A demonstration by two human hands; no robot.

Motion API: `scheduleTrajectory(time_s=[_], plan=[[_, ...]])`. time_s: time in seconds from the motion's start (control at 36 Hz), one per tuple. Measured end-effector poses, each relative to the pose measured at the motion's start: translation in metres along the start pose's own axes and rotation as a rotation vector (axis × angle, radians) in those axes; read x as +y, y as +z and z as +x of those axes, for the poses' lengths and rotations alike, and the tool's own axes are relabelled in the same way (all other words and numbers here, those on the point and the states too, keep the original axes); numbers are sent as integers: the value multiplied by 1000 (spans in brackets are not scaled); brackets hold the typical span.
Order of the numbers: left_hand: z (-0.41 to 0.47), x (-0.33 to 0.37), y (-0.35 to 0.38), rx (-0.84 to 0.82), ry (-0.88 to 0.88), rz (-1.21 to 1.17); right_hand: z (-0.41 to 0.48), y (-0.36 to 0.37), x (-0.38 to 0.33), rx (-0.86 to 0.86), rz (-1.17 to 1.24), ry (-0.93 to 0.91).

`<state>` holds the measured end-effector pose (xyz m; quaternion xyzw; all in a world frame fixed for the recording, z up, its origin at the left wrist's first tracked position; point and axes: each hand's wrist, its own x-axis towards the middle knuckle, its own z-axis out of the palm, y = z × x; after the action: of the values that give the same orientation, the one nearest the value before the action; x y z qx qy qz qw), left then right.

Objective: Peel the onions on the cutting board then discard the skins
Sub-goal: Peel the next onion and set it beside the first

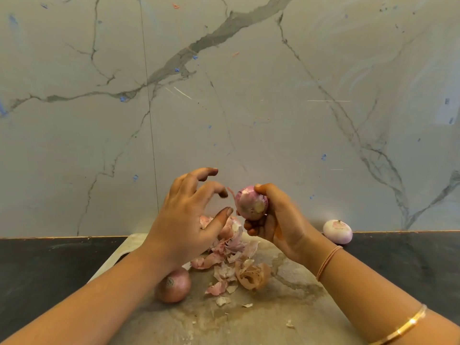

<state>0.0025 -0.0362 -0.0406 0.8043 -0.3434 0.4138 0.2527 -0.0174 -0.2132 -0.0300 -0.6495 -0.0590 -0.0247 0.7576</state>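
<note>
- Onion (251, 202), partly peeled, was above the cutting board (298, 307), the right grip (281, 220) curled round it.
- Left grip (184, 220) was spread over the board, holding nothing.
- Best move, I judged: pinch the loose flap (231, 192), pull toward the root, let skins (231, 247) drop on the board.

No text, label, brand or number is showing on the cutting board (286, 310) or the marble wall (249, 100). The wall's small blue flecks (135, 177) are reading as stains, possibly, not letters.
</note>
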Motion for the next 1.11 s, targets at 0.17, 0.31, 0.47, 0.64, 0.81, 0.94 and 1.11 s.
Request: scheduleTrajectory(time_s=[0.17, 0.31, 0.47, 0.64, 0.81, 0.94, 1.11], plan=[[2, 3, -3, 48, 89, 43, -5, 9, -1, -47, -168, -89], [2, 3, -4, 90, 107, 32, -6, 10, -1, -45, -240, -111], [3, 4, -4, 101, 93, 44, -3, 10, 2, -31, -206, -110], [2, 4, -1, 20, 76, 54, 1, 3, -1, 35, -46, -37], [0, 8, -2, -15, 21, -35, 0, 3, 0, 7, -89, -41], [1, 4, 0, -22, 54, 9, -3, 7, -1, -70, -119, -53], [1, 0, 1, -8, 88, 49, -4, 8, 1, -82, -145, -63]])
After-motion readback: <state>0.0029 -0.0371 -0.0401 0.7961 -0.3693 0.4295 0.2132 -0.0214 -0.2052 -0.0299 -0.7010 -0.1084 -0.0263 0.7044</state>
